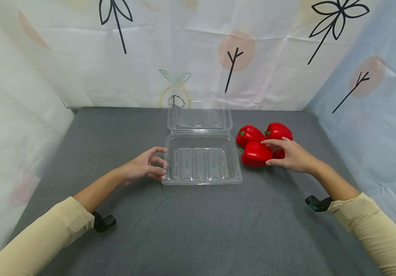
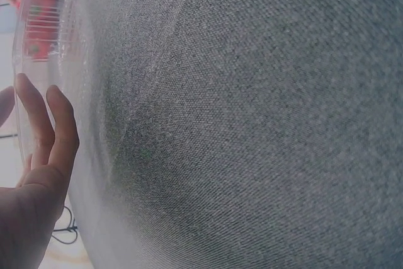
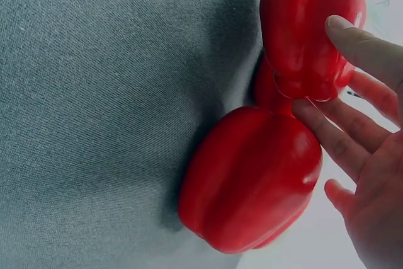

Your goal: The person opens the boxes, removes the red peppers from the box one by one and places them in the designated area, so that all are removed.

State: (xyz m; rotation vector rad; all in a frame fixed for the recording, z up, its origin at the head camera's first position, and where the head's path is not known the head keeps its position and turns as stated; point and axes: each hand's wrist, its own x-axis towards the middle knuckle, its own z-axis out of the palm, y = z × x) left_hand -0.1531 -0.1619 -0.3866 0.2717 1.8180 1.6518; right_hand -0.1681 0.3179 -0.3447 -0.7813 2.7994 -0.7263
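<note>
My right hand point(image 1: 292, 155) holds a glossy red bell pepper point(image 1: 256, 154) by its right end, thumb on the near side and fingers on the far side. In the right wrist view, the thumb lies against this pepper point(image 3: 305, 23), and another bell pepper point(image 3: 252, 177) lies beside the fingers. More red bell peppers point(image 1: 249, 135) lie just behind, one partly hidden under the hand. My left hand point(image 1: 147, 165) has its loosely bent fingers at the left side of a clear plastic clamshell container point(image 1: 203, 180). Its fingertips touch the wall in the left wrist view.
The container's hinged lid point(image 1: 199, 119) stands open toward the back, near the patterned cloth wall point(image 1: 198, 50). Grey cloth covers the table point(image 1: 198, 230). Another cloth wall point(image 1: 367, 126) rises at the right. Black bands point(image 1: 104, 222) sit on both wrists.
</note>
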